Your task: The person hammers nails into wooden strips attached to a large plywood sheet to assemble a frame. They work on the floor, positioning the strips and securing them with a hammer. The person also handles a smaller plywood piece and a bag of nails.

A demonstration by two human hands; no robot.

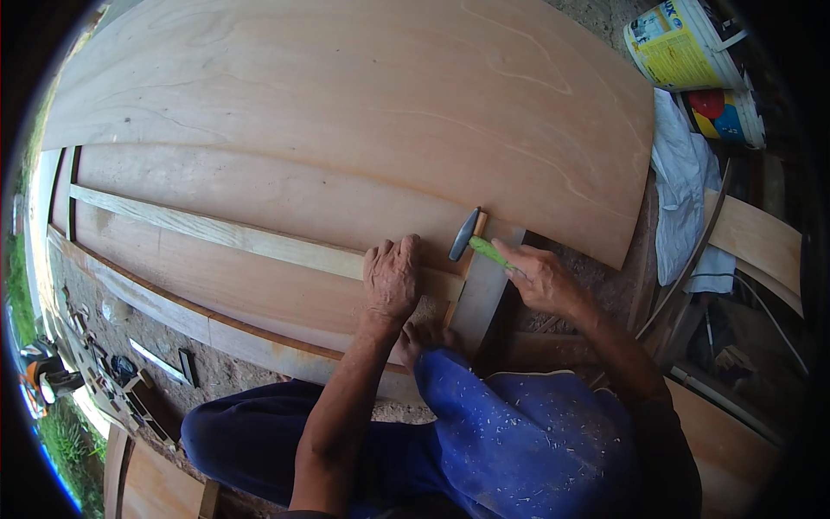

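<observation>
My right hand (546, 278) is wrapped round the green handle of a hammer (466, 233). The hammer's dark metal head hovers at or just over the joint where a long wooden strip meets a crosswise end board (477, 298); whether it touches cannot be told. My left hand (393, 278) is closed over the long strip (225, 232), a short way left of that board. Anything small between its fingers is hidden. Under the strip lies a thin wooden panel (259, 281), framed by narrow edge pieces. My bare foot (424, 337) rests near the joint.
A large plywood sheet (363, 95) covers the far side. Paint buckets (683, 48) and a pale plastic sack (679, 182) stand at the right, beside bent plywood offcuts (761, 238). Assorted tools (125, 372) lie on the ground at left, near an orange-and-white machine (50, 378).
</observation>
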